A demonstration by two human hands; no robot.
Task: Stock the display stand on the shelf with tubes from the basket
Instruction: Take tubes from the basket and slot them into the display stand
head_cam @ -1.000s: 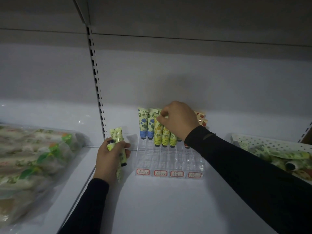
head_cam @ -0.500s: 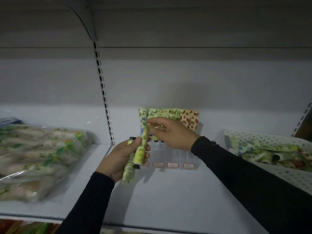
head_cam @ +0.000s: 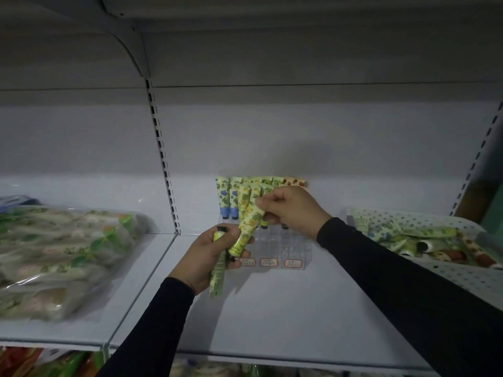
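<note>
— Where are the hands?

— Both are over the middle of the shelf (head_cam: 272, 322), in front of the clear display stand (head_cam: 275, 248) that stands against the back edge. The right hand (head_cam: 288, 208) has its fingers (head_cam: 265, 203) pinched shut on the flat upper end of a yellow-patterned tube (head_cam: 249, 221), which slants down to the left, cap lowest. The left hand (head_cam: 209, 257) has its fingers curled closed around a green tube (head_cam: 219, 270), its black cap pointing up, and also around the lower end of the yellow-patterned one.

— And the stand?

— Its back rows hold upright tubes: two blue-patterned tubes (head_cam: 227, 197) at the left, yellow-green ones in the middle, orange-patterned ones at the right. The front cells look empty, with red-bordered labels (head_cam: 269, 262) along the front face.

— The basket?

— The white dotted basket (head_cam: 457, 276) sits at the shelf's right edge, with more tubes lying in it. Clear bagged packs (head_cam: 62, 257) lie on the neighbouring shelf section to the left.
</note>
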